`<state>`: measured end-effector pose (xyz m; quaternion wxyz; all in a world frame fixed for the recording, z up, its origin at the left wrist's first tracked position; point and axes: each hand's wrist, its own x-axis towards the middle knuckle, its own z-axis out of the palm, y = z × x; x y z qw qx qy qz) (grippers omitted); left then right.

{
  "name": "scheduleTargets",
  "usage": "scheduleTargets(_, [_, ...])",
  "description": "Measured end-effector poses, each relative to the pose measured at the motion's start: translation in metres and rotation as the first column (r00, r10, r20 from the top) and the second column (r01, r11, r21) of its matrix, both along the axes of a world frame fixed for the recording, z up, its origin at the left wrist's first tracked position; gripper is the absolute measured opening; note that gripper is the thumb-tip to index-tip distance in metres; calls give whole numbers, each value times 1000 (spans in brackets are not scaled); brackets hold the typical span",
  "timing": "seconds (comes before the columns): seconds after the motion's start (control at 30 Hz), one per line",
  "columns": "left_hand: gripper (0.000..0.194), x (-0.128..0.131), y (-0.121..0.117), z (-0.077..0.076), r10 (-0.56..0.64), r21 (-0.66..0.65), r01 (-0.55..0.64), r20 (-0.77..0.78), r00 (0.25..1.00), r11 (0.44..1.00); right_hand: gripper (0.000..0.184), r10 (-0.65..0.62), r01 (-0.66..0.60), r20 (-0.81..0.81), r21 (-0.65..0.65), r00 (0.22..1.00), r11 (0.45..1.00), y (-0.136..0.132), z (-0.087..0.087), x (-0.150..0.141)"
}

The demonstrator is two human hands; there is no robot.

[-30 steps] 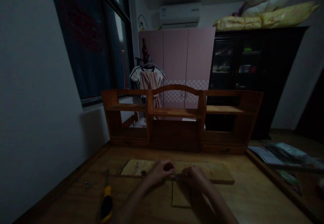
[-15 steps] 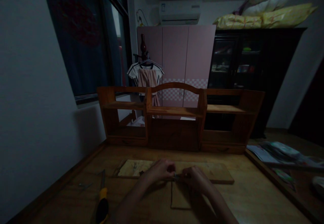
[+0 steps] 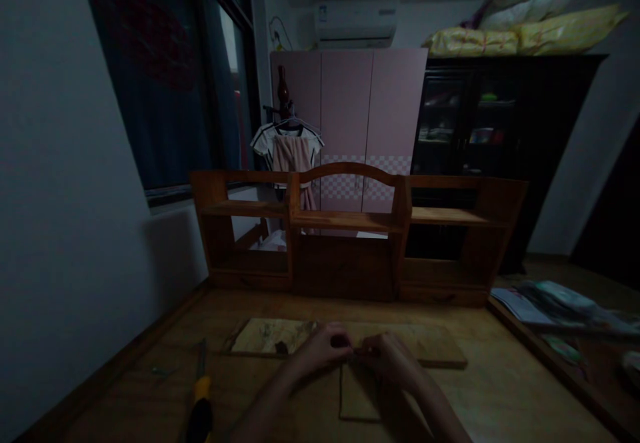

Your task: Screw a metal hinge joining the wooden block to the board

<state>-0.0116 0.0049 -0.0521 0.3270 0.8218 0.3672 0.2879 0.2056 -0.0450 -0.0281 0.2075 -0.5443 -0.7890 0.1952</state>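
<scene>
My left hand (image 3: 326, 349) and my right hand (image 3: 384, 357) meet above the table with their fingertips pinched close together. Something small seems to be between them, but it is too dark and too covered by the fingers to name. Under the hands lies a long wooden board (image 3: 425, 344), with rough, dark-stained patches towards its left end. A shorter wooden piece (image 3: 357, 399) sits on the near side of it, partly shaded by my right forearm. To the left is a tool with a yellow and black handle (image 3: 203, 393) and a narrow metal blade.
A small metal piece (image 3: 163, 371) lies left of the tool on the wooden table (image 3: 280, 403). Across the back stands a wooden desktop shelf (image 3: 345, 219). Papers and plastic-wrapped things (image 3: 560, 299) are at the right, beyond the table's raised edge. A wall (image 3: 100, 296) borders the left.
My left hand has shifted slightly right, closer to my right hand. The pale glint that showed between the fingers is now covered. The view has moved a little.
</scene>
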Motion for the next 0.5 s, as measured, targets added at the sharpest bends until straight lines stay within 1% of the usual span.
scheduleTargets(0.1, [16,0,0,-7,37,-41,-33,92,995,999,28,-5,5,3,7,1000,1000,-1,-1,0])
scheduleTargets(0.2, [19,2,1,-13,75,-76,-66,120,990,995,36,15,-15,-15,13,1000,1000,0,-5,2])
scheduleTargets(0.27, [21,3,1,-16,81,-103,-67,133,988,992,37,54,-54,-60,2,997,999,3,-7,6])
scheduleTargets(0.33, [22,3,1,-16,73,-101,-59,149,986,993,39,64,-66,-135,-5,989,998,6,-4,9])
scheduleTargets(0.37, [21,4,0,-14,69,-94,-55,154,986,994,42,31,-30,-183,8,983,1000,6,0,8])
scheduleTargets(0.43, [21,5,-3,-8,54,-100,-38,154,987,994,53,-36,44,-278,22,960,999,2,16,0])
scheduleTargets(0.47, [22,5,-5,-5,38,-120,-21,148,988,993,55,-49,57,-328,14,943,998,-2,27,-9])
scheduleTargets(0.5, [23,6,-7,-1,12,-149,9,139,990,989,53,-21,31,-363,23,931,999,-8,38,-22])
